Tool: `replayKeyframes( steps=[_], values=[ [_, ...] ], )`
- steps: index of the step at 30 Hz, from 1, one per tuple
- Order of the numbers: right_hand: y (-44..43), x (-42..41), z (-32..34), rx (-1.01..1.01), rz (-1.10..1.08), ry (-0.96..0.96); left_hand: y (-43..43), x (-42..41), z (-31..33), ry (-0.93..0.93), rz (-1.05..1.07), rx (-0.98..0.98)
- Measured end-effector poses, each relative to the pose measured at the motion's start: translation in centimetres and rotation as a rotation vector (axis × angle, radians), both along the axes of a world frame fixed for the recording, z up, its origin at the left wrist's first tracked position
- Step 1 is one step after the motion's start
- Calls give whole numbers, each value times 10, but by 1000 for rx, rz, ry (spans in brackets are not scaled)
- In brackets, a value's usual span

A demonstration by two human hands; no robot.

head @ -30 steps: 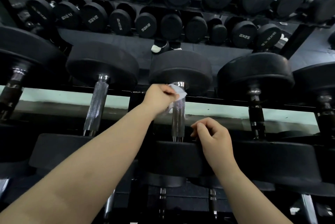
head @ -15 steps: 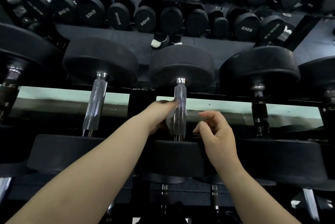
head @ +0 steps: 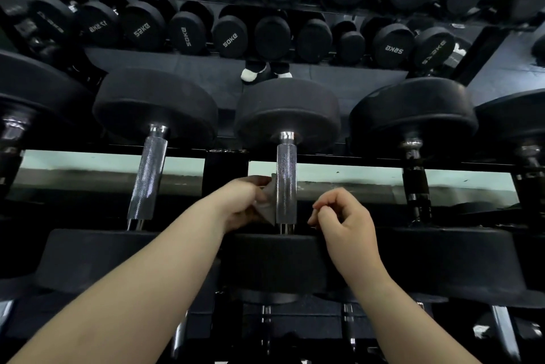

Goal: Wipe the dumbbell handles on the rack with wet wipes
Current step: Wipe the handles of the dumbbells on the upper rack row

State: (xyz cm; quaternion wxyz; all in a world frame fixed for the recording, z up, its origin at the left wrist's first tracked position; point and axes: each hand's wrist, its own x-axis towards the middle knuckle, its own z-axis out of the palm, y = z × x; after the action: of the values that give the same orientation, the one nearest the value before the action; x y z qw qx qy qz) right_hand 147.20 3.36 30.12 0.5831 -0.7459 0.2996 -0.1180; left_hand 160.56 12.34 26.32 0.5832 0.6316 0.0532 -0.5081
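Left hand point(head: 241, 205) slid wet wipe point(head: 267, 207) down handle point(head: 286, 169) to its lower end, right hand point(head: 346, 217) curled tighter

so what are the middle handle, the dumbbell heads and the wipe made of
Middle handle: likely chromed steel, bright and shiny, with crosshatch knurling. Dumbbell heads: matte black, probably rubber-coated, no glare. Wipe in the left hand: thin, pale, creased sheet, probably nonwoven cloth.
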Motion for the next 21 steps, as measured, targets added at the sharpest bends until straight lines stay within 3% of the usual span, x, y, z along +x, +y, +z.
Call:
replayKeyframes(
  steps=[7, 12, 17, 21],
  values=[
    [1, 1, -1, -11, -30, -7, -15, 19, 11, -43, -8, -64],
    [0, 0, 0, -22, -15, 2, 4, -3, 0, -66, -195, 53],
    [0, 0, -1, -32, 18, 29, -3, 16, 8, -36, 1, -57],
    [-1, 0, -2, -36, 13, 11, -11, 16, 10, -103, -69, -22]
  ],
)
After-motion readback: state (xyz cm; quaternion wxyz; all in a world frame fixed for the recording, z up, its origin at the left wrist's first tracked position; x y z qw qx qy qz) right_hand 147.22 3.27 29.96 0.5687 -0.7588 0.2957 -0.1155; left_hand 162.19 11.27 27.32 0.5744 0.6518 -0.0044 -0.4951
